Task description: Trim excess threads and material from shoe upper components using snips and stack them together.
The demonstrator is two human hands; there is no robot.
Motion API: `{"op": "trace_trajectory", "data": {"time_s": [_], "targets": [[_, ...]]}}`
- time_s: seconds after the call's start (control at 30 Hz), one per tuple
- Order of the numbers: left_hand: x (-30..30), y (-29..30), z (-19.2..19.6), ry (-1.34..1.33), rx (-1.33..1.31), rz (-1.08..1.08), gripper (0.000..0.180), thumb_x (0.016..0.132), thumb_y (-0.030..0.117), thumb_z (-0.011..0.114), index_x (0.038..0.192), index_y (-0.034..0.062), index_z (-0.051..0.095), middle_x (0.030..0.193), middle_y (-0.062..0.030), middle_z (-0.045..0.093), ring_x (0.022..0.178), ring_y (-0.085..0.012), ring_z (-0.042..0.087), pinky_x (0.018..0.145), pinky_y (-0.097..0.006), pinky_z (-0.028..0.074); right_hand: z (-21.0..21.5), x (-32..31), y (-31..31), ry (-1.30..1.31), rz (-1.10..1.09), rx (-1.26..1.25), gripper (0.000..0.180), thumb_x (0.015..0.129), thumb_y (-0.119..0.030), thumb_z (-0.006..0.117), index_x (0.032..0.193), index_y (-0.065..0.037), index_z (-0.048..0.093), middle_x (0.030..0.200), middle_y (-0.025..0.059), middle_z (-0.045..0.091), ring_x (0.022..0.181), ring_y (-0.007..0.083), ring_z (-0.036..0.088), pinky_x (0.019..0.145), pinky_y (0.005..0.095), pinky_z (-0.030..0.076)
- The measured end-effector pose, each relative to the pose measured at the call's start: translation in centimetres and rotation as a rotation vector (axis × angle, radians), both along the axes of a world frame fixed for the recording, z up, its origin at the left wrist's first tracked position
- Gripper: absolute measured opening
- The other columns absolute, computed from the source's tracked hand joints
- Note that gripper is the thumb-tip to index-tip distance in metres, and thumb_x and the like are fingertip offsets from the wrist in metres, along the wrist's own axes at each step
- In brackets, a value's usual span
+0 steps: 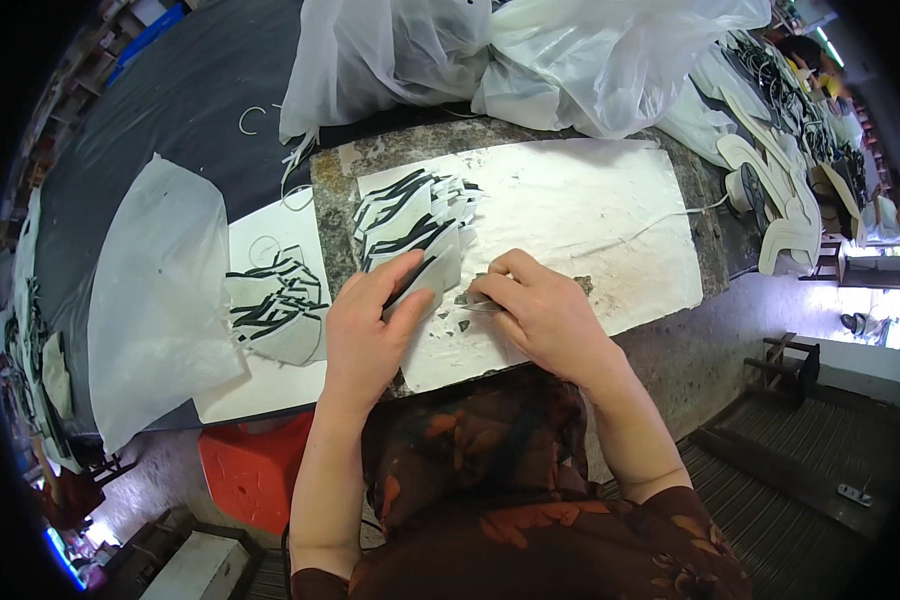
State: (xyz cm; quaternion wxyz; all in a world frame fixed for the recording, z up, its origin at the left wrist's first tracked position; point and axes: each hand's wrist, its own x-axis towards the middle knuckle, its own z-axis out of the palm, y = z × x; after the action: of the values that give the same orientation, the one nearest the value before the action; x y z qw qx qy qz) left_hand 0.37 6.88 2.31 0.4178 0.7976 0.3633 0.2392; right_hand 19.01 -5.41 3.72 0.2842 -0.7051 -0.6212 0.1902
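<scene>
My left hand (365, 325) has its thumb and fingers closed around a flat white piece with a black edge (436, 274), at the near end of an overlapping row of similar pieces (407, 207). Just right of it, my right hand (545, 312) is closed in a pinch low over the white sheet (580, 215). A thin, pale edge shows under its fingertips; what it grips is too small to name. Small dark scraps (463, 326) lie between the hands.
Left of the sheet, a second heap of black-edged pieces (285, 300) rests beside a translucent plastic sheet (160, 300). Large plastic bags (590, 65) stand at the back. A spool with white cord (742, 188) and cream-coloured cutouts (792, 225) are at the right. A red stool (250, 470) stands below the table.
</scene>
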Motion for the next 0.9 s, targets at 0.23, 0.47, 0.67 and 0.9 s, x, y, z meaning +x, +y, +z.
{"op": "trace_trajectory", "data": {"time_s": [0.23,0.47,0.67,0.9], "targets": [[-0.4,0.1,-1.5,-0.009,0.263,-0.061,0.029,0.084,0.015,0.078,0.112,0.0091,0.074,0.092,-0.0075,0.071,0.084,-0.0257,0.062,0.081,-0.038,0.048,1.7,2.7,-1.3,-0.311,-0.357,-0.286,0.026,0.086,-0.016,0.071,0.111,-0.008,0.07,0.129,0.0149,0.06,0.098,0.034,0.069,0.082,0.0434,0.057],[-0.3,-1.0,-1.6,0.042,0.407,0.025,0.051,0.079,0.018,0.082,0.127,0.0124,0.068,0.128,-0.0097,0.059,0.116,-0.0303,0.053,0.099,-0.043,0.04,0.8,5.2,-0.5,-0.45,-0.39,-0.083,0.033,0.088,-0.016,0.069,0.12,-0.006,0.069,0.137,0.0162,0.06,0.096,0.0356,0.07,0.084,0.0435,0.056],[-2.4,-0.4,-2.3,0.071,0.247,0.056,0.083,0.075,0.022,0.086,0.148,0.0062,0.049,0.151,-0.0213,0.043,0.137,-0.0407,0.041,0.115,-0.05,0.033,5.6,4.9,2.5,-0.226,-0.506,-0.274,0.024,0.092,-0.013,0.064,0.114,-0.01,0.073,0.122,0.0099,0.07,0.102,0.0331,0.069,0.09,0.0427,0.053],[-2.3,-0.3,-2.6,0.081,0.193,0.02,0.09,0.075,0.022,0.086,0.152,0.0051,0.044,0.156,-0.0219,0.039,0.144,-0.0407,0.037,0.119,-0.048,0.031,5.9,7.9,6.7,-0.553,-0.367,0.018,0.035,0.089,-0.006,0.066,0.124,-0.007,0.069,0.131,0.0156,0.066,0.112,0.037,0.066,0.094,0.0427,0.052]]}}
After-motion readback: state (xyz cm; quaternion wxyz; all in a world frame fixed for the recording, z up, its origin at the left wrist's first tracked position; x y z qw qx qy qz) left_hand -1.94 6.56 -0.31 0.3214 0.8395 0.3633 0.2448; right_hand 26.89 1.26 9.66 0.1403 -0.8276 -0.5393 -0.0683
